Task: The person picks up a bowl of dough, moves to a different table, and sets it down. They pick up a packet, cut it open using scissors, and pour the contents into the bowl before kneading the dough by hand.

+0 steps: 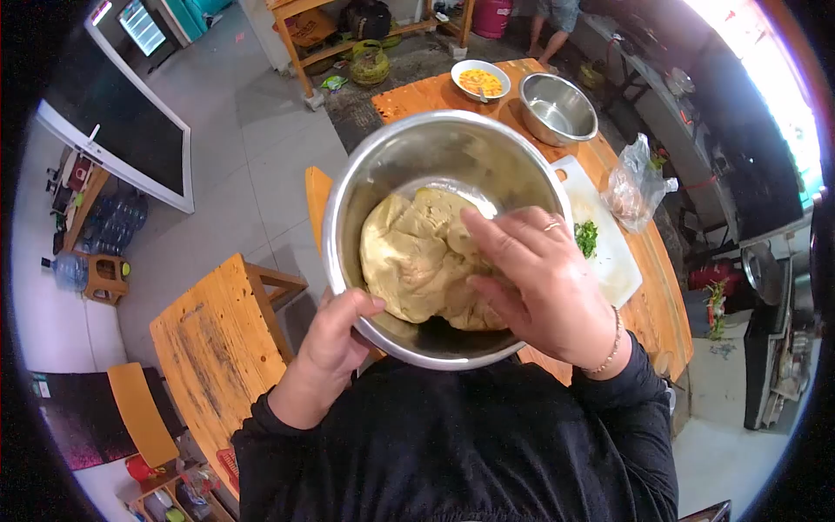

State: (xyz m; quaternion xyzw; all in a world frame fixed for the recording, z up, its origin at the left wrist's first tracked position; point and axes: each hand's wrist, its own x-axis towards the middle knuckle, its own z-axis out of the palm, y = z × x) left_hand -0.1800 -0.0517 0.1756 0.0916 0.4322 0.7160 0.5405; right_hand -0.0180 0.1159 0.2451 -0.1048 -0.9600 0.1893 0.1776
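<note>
A large steel mixing bowl (pixel 370 170) is held up close in front of me, its opening facing the camera. Inside lies a lump of pale yellow dough (pixel 404 248) with a creased, uneven surface. My left hand (pixel 335 344) grips the bowl's lower left rim, thumb over the edge and the other fingers hidden beneath. Over the right side of the dough is my right hand (pixel 544 283), fingers outstretched and slightly apart. Its fingertips are at the dough's right edge; whether they press into it I cannot tell. A ring and a bracelet are on that hand and wrist.
On the wooden table (pixel 657 300) stand a white bowl of orange-yellow pieces (pixel 481 83), a smaller steel bowl (pixel 557 109), a white cutting board (pixel 609 261) with chopped greens (pixel 585 237), and a plastic bag (pixel 635 187). A wooden bench (pixel 209 322) is at left. Someone's legs (pixel 554 30) show behind.
</note>
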